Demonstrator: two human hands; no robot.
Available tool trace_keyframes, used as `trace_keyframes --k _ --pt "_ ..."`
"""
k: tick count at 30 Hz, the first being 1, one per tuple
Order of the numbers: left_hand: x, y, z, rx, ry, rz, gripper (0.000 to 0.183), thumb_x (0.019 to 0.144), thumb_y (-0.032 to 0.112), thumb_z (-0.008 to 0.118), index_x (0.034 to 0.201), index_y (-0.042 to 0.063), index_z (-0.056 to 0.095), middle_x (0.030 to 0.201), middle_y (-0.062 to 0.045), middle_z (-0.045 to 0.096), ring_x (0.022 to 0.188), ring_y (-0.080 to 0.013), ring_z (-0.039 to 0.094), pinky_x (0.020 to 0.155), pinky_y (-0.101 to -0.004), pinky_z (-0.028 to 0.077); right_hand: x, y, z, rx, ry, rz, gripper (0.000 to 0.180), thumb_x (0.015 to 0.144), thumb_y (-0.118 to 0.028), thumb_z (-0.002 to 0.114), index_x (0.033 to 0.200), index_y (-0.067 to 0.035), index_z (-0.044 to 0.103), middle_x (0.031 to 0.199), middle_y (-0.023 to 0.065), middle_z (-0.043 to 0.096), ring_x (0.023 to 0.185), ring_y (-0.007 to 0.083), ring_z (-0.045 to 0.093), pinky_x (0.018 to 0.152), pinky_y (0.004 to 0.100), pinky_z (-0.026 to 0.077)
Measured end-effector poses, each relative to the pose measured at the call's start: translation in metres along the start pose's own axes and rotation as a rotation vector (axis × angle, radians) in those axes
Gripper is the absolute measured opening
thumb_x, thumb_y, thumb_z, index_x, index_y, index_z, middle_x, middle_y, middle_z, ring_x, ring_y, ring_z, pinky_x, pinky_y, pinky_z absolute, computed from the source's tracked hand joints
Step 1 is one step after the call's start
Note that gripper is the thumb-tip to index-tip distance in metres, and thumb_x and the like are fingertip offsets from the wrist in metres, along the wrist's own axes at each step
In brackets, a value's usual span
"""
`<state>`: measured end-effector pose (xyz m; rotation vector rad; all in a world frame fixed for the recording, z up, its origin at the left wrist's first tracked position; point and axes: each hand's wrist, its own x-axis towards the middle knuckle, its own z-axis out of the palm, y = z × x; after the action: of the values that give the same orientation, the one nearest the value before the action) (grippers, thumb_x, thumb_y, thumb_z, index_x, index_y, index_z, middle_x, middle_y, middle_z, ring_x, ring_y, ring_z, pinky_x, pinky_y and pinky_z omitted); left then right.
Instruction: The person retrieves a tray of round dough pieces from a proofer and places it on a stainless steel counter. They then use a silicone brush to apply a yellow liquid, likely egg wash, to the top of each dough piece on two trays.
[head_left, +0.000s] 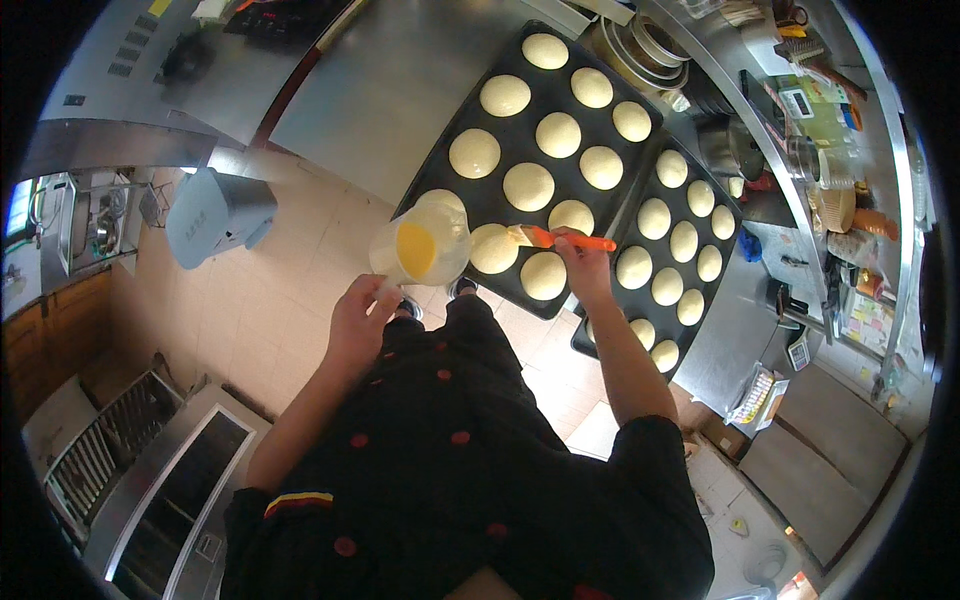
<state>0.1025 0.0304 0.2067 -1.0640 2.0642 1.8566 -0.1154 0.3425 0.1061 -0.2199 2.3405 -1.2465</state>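
My left hand (363, 313) grips the handle of a translucent plastic jug (454, 238), which is tilted and has yellow liquid (415, 250) in it, perhaps beaten egg. Between the fingers of my right hand (586, 268) is a pastry brush (574, 238) with an orange handle. Its pale bristles touch, or hover just over, a round dough bun (493, 250) near the front of a large black baking tray (504, 144). Several more buns stand in rows on that tray, and a few at its far left look glossy. The jug partly hides one bun.
A second black tray (670, 246) of smaller dough buns lies to the right, beside the first. Both rest on a steel worktop (375, 97). Metal bowls (645, 52) and a crowded shelf (817, 150) line the back right. A grey bin (217, 217) stands on the tiled floor at left.
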Motion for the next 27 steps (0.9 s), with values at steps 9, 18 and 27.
trace_keyframes --k 9,18,27 --pt "0.008 -0.016 -0.022 -0.15 0.079 0.032 0.029 0.103 0.023 0.063 0.115 -0.003 0.067 0.101 -0.006 0.07 0.095 -0.0122 0.061 0.088 -0.0278 0.048 -0.045 -0.013 0.031 -0.094 0.165 -0.123 0.019 0.095 -0.013 0.071 0.113 -0.011 0.076 0.103 0.0105 0.073 0.093 0.0247 0.071 0.082 0.0333 0.056" --pt "0.005 -0.033 -0.057 -0.333 0.182 0.035 0.031 0.103 0.025 0.063 0.115 -0.003 0.067 0.103 -0.005 0.069 0.099 -0.0122 0.06 0.092 -0.0283 0.046 -0.034 -0.085 0.066 -0.109 0.008 -0.249 0.015 0.097 -0.011 0.068 0.11 -0.006 0.075 0.097 0.0118 0.074 0.079 0.0166 0.067 0.068 0.0285 0.051" --pt "-0.008 -0.056 -0.075 -0.442 0.289 -0.003 0.032 0.103 0.027 0.064 0.115 -0.003 0.066 0.103 -0.006 0.069 0.1 -0.0125 0.061 0.093 -0.0287 0.047 0.049 -0.141 0.147 -0.366 -0.291 -0.257 0.026 0.101 -0.03 0.061 0.112 -0.009 0.071 0.09 0.0158 0.073 0.082 0.0339 0.07 0.072 0.0421 0.054"
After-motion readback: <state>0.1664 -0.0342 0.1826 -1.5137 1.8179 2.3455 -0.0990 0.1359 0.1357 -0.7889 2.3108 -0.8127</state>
